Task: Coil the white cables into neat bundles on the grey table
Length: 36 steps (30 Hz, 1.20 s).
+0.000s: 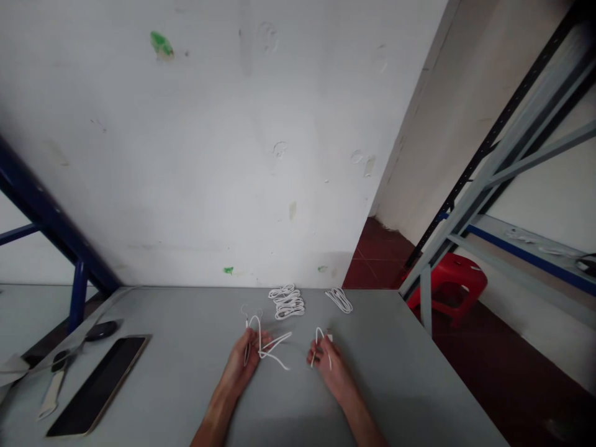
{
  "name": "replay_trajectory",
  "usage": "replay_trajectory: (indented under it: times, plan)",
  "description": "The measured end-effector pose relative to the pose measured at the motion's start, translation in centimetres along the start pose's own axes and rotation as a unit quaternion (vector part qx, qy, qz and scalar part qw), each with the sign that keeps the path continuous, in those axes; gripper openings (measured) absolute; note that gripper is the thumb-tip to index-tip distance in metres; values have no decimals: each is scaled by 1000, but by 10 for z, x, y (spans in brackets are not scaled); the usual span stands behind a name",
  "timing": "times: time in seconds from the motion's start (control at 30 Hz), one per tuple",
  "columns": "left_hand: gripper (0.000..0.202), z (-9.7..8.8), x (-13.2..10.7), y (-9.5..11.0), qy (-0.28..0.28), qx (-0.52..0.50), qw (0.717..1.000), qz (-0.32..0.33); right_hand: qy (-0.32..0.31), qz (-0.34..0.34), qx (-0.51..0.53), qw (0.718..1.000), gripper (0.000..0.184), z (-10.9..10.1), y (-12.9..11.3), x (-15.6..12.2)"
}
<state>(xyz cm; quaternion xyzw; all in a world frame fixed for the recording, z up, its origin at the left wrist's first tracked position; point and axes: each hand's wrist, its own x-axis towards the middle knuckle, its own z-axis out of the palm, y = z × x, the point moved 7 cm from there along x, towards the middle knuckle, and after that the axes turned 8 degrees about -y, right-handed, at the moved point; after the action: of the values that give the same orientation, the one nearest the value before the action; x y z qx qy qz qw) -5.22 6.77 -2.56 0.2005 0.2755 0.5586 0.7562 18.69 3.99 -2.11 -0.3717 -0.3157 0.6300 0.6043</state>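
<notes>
Both of my hands are above the grey table, each with white cable in its fingers. My left hand (243,359) is palm up, its fingers curled around part of a white cable (274,347). That cable loops above the fingers and trails off to the right in bent strands. My right hand (331,366) pinches a white cable length (318,332), which arches over the fingertips. A small white piece, perhaps a plug (329,337), shows beside this hand. I cannot tell whether both hands hold the same cable. Beyond them lies a pile of coiled white cables (287,302).
One more coiled cable (339,300) lies at the table's back right. Thin clear loops (251,311) rest near my left hand. On the left are a dark tablet-like slab (100,385), a black round object (101,330) and a white-handled tool (52,391). A red stool (459,279) stands beyond the right edge.
</notes>
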Motion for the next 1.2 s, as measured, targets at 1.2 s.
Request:
replay_trajectory:
  times: [1.2]
  plan:
    - [48, -4, -8, 35, 83, 333, 922, 178, -244, -81, -709, 657, 28, 53, 11, -36]
